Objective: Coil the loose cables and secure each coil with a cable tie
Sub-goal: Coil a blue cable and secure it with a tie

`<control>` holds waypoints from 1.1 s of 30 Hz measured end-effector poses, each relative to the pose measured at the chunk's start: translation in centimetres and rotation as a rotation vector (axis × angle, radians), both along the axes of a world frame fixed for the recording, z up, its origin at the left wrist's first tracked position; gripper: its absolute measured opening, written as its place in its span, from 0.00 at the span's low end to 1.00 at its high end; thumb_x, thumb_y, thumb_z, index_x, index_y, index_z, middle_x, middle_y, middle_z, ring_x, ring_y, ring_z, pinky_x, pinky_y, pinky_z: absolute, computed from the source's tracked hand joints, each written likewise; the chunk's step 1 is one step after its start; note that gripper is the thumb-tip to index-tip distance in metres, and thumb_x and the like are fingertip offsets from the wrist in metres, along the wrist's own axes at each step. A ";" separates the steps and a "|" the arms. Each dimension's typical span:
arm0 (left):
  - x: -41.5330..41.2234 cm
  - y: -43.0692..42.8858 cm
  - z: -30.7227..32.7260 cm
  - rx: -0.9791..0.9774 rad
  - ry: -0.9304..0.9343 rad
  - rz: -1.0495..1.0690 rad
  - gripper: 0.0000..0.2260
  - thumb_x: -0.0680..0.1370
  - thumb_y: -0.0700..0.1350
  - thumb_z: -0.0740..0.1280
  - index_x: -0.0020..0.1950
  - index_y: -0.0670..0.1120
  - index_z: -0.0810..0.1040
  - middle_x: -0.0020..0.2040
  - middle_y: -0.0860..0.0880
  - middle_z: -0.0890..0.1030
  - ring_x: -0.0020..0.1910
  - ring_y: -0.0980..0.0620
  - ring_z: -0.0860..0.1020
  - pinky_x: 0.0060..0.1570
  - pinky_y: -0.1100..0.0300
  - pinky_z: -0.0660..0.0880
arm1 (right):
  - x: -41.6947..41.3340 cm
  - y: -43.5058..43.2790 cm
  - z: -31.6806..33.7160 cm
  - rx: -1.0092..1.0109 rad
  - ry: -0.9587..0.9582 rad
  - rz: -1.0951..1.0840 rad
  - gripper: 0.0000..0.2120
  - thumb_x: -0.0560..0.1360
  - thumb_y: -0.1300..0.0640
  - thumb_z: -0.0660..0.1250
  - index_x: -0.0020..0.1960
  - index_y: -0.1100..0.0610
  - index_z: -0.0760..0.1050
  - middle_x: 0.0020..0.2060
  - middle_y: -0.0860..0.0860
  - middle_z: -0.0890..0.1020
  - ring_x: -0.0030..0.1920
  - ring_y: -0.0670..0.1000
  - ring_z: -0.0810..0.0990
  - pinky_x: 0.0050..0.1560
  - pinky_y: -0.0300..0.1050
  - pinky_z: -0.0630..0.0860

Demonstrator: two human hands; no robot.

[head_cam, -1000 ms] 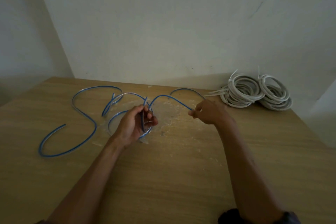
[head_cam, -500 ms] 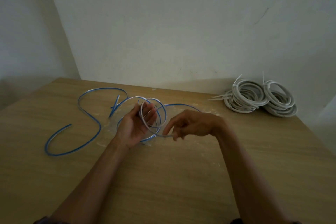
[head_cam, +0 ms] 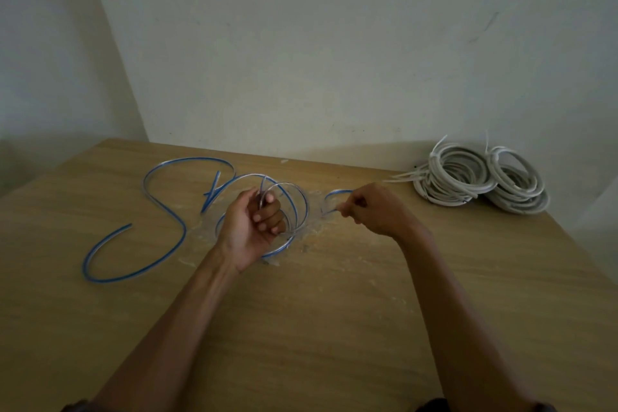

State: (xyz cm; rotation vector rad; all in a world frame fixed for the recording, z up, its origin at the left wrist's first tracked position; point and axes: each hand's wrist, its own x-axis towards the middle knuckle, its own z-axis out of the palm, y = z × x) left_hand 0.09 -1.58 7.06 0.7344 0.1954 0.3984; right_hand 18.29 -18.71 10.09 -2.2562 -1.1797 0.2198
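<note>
A blue and clear cable [head_cam: 174, 227] snakes over the left half of the wooden table [head_cam: 334, 328]. My left hand [head_cam: 252, 227] grips a small coil of that cable, its loops standing up just right of my fingers. My right hand [head_cam: 371, 209] pinches the same cable a short way to the right of the coil, where a short arc of it shows. The cable's free tail curves off to the far left. Two white cable coils [head_cam: 448, 177] [head_cam: 516, 181] lie at the back right, each bound by a white tie.
A few loose white cable ties [head_cam: 403, 176] lie just left of the white coils. The table stands in a corner, with pale walls behind and to the left. Its left and right edges are in view.
My right hand laid a loop onto the coil in my left hand, then moved back out to the right and took a new pinch on the cable. The coil has gained a loop.
</note>
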 end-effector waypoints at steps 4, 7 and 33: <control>-0.2 0.2 0.3 0.076 -0.025 0.082 0.16 0.85 0.47 0.54 0.39 0.47 0.69 0.28 0.53 0.60 0.24 0.56 0.59 0.27 0.62 0.65 | -0.2 0.5 -0.4 0.010 -0.062 -0.045 0.13 0.76 0.42 0.71 0.35 0.43 0.75 0.33 0.40 0.76 0.42 0.44 0.78 0.52 0.47 0.71; -0.7 0.9 0.4 0.110 -0.041 0.112 0.16 0.86 0.50 0.55 0.40 0.47 0.70 0.27 0.54 0.60 0.23 0.56 0.59 0.25 0.62 0.64 | 0.1 -0.1 -0.9 -0.161 -0.111 -0.064 0.11 0.70 0.36 0.73 0.37 0.41 0.78 0.50 0.40 0.80 0.63 0.49 0.74 0.72 0.71 0.54; 1.4 0.5 -1.6 0.684 0.202 0.313 0.15 0.87 0.42 0.53 0.40 0.44 0.67 0.25 0.55 0.65 0.25 0.56 0.63 0.34 0.54 0.63 | -1.1 0.7 1.4 0.824 0.656 0.071 0.13 0.82 0.71 0.59 0.47 0.62 0.81 0.43 0.54 0.87 0.53 0.59 0.86 0.58 0.48 0.81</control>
